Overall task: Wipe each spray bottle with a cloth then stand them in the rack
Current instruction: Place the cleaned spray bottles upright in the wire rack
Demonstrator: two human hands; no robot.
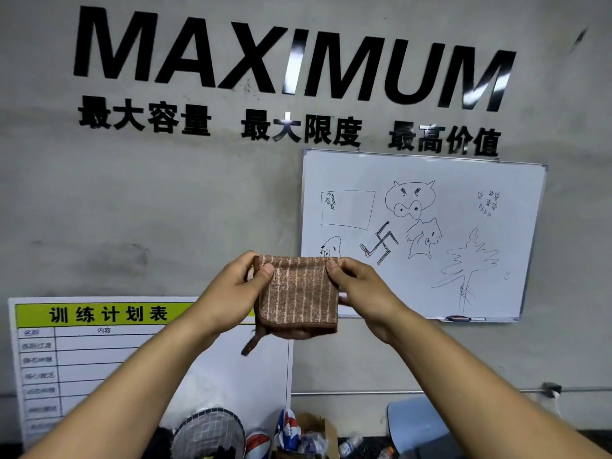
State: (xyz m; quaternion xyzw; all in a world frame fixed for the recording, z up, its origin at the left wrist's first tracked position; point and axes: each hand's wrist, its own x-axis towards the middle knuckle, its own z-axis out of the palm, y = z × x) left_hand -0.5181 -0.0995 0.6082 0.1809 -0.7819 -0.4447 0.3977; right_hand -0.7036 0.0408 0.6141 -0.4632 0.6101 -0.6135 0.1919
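Cloth, brown with pale vertical stripes, hangs folded in the air at the middle of the view, held up in front of a grey wall. The left hand pinches its upper left corner, thumb pressed on the near face and the other fingers curled behind the fabric, where they are hidden. The right hand pinches the upper right corner the same way, thumb tip on the near side, the remaining fingers tucked behind the cloth and mostly out of sight. A dark hanging loop dangles from the cloth's lower left corner. Both forearms run down to the near corners and are cut off by the frame.

No spray bottle or rack can be made out in this view. Behind the cloth, to the right, a whiteboard with pen doodles hangs on the wall; the cloth and right hand cover its lower left part. Lower left, a chart board with a green header leans against the wall, partly hidden by the left forearm, its row labels too blurred to read. Large black lettering crosses the top of the wall. Along the bottom edge lies a jumble cut off by the frame: a racket head, a ball, a clear plastic bottle lying down, and a pale blue chair seat.
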